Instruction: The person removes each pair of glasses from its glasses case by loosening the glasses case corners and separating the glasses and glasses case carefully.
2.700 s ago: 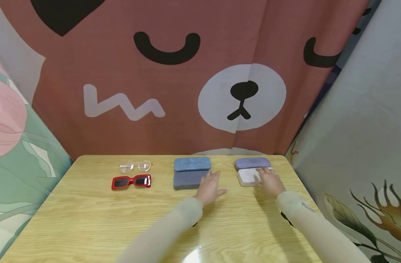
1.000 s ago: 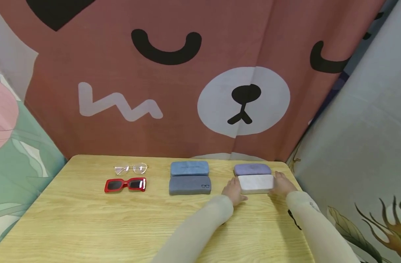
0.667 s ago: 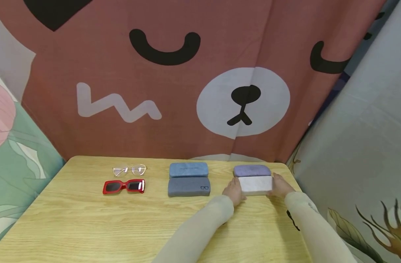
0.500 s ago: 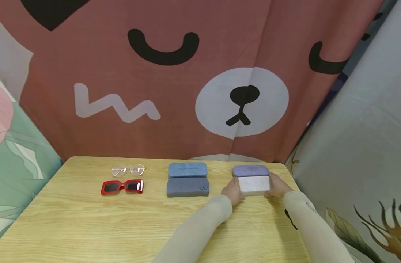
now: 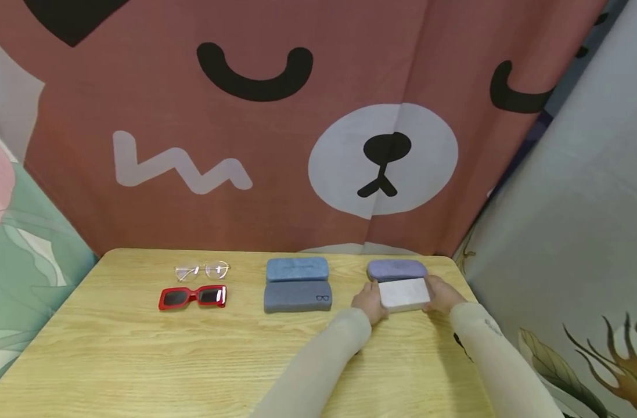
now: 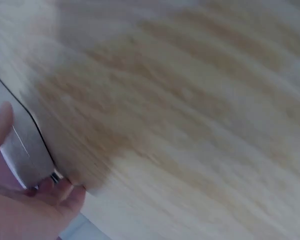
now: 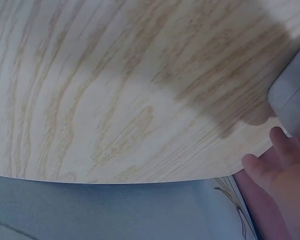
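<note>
A white glasses case [image 5: 404, 294] is held at its two ends, slightly askew, in front of a purple glasses case [image 5: 396, 268]. At the left end my left hand [image 5: 369, 303] grips it. The left wrist view shows that thumb on the white case [image 6: 27, 152] and the fingers bent around its end. My right hand [image 5: 443, 295] holds the right end. In the right wrist view, the thumb lies on the white case [image 7: 291, 102], while the fingers of the right hand [image 7: 290, 182] show beside the end. Whether the case touches the table is unclear.
Left of my hands, a blue glasses case [image 5: 297, 269] lies behind a grey-blue glasses case [image 5: 292, 298]. Farther left are red sunglasses [image 5: 176, 298] and thin-framed clear glasses [image 5: 188, 273]. A printed curtain hangs behind the wooden table [image 5: 193, 360].
My left hand has moved right, from the grey-blue case to the white case's left end. My right hand has shifted from its top to its right end. The white case has turned slightly.
</note>
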`<state>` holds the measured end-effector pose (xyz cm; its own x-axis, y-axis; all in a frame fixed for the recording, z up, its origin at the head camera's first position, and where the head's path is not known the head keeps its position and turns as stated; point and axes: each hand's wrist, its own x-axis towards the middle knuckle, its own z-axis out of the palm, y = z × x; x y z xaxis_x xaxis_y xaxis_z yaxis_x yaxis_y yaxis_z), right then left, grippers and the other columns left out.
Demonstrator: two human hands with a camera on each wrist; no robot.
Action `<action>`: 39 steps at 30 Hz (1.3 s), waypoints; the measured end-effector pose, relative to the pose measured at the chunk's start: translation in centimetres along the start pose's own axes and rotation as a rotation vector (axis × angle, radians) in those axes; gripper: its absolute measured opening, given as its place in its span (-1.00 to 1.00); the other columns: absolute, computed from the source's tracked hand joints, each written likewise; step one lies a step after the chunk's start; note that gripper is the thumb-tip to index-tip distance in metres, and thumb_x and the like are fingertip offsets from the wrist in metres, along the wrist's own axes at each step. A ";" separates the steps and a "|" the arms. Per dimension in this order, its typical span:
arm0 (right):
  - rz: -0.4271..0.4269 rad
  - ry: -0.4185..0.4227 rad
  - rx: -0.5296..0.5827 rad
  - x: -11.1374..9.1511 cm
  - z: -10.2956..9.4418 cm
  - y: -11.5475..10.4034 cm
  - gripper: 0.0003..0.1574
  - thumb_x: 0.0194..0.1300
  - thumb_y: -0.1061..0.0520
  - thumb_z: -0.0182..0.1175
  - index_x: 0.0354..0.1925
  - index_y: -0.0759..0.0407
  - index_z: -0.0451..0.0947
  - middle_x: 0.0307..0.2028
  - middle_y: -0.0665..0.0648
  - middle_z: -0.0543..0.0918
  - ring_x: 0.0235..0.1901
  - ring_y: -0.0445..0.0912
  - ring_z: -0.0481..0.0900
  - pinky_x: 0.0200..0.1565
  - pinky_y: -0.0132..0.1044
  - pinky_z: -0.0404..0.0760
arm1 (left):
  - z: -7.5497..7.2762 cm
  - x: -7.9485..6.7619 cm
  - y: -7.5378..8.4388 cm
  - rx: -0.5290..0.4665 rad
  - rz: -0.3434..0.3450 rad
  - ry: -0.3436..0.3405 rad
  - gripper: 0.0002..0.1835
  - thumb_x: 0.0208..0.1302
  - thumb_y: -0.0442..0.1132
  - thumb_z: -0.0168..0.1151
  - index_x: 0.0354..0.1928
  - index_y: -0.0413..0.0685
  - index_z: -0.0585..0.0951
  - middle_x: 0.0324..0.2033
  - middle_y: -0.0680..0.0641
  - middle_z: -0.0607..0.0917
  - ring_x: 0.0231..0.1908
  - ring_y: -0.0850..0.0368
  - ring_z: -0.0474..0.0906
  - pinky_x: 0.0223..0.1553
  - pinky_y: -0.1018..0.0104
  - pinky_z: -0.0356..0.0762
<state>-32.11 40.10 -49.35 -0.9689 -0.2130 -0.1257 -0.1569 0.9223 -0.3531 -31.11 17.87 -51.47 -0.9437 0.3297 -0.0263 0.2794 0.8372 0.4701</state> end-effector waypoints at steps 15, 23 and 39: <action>-0.011 0.038 -0.079 -1.4 0.4 0.0 0.11 -0.14 0.03 0.59 0.25 0.52 0.30 0.19 0.54 0.38 0.18 0.43 0.32 0.10 0.34 0.32 | 0.5 0.2 -1.0 0.003 0.003 -0.079 -0.14 0.02 0.01 0.51 0.30 -0.21 0.36 0.10 -0.12 0.55 0.07 0.05 0.52 0.12 0.20 0.45; -0.074 0.083 -0.245 -2.2 -0.8 -0.2 0.10 -0.20 -0.14 0.58 0.19 0.43 0.42 0.13 0.49 0.46 0.13 0.42 0.36 0.02 0.38 0.33 | -0.6 0.2 -0.8 -0.027 0.078 0.001 -0.18 -0.06 -0.01 0.56 0.23 -0.20 0.44 0.02 -0.08 0.62 -0.02 0.10 0.57 0.00 0.30 0.53; -0.157 0.080 -0.014 -3.2 -1.0 -1.1 0.09 -0.26 0.04 0.60 0.12 0.61 0.36 0.04 0.51 0.52 0.08 0.38 0.45 0.13 0.21 0.39 | -3.1 -1.2 -1.9 -0.094 0.182 -0.025 -0.40 -0.16 -0.09 0.62 -0.07 -0.07 0.53 -0.27 0.05 0.63 -0.26 0.20 0.58 -0.17 0.38 0.55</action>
<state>-29.06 40.09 -47.64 -0.9444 -0.3288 0.0040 -0.3093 0.8842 -0.3500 -31.07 14.54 -49.60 -0.8742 0.4834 0.0451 0.4258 0.7188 0.5495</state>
